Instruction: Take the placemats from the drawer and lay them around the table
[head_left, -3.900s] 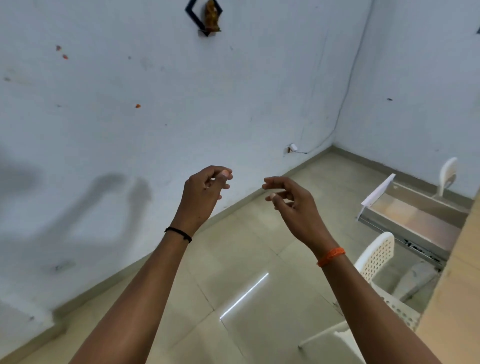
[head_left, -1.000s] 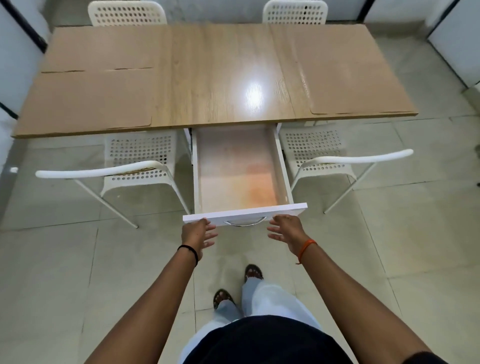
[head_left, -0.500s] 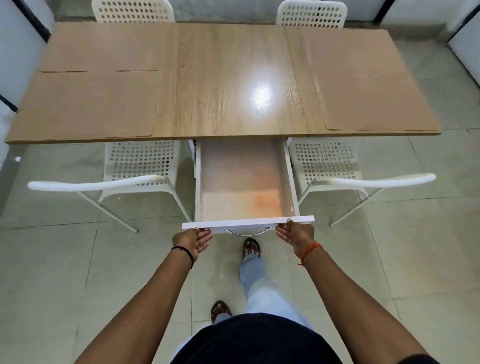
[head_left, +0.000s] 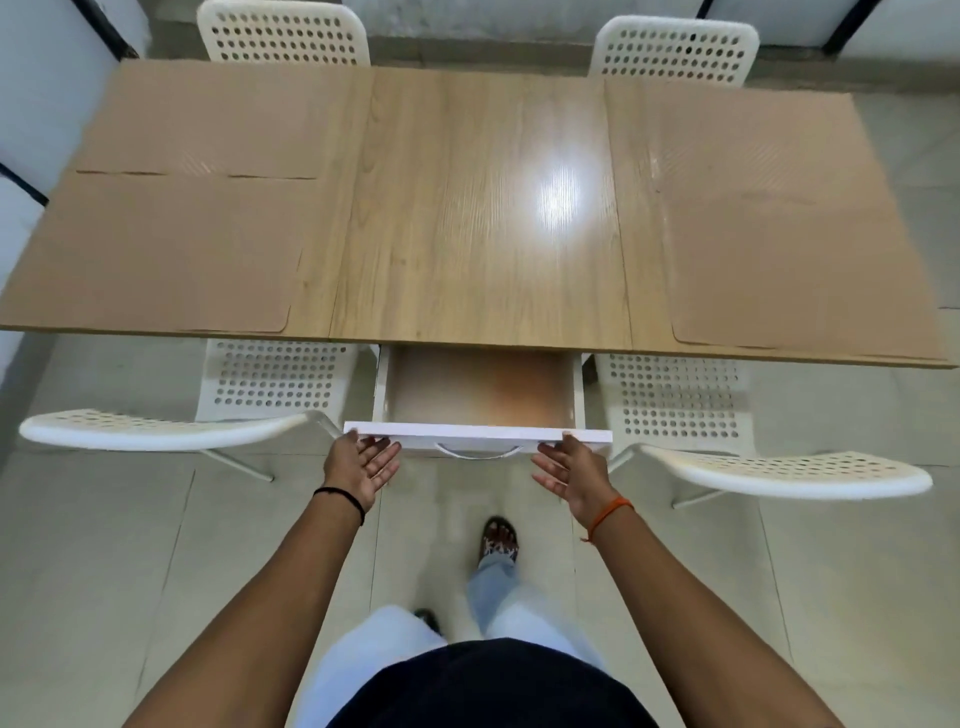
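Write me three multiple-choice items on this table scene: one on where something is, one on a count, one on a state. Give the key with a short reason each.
1. Where is the drawer?
A. under the middle of the table's near edge
B. at the table's far left corner
C. on the floor by a chair

2. How many white chairs show around the table?
A. two
B. four
C. six

3. How do the hands meet the drawer front?
A. both grip the handle
B. the left hand and right hand are open, fingers against its two ends
C. neither is near it

Key: 1 A, it juts out below the centre panel. 2 B, two at the far side, two at the near side. 3 B, straight fingers at each end, handle untouched.
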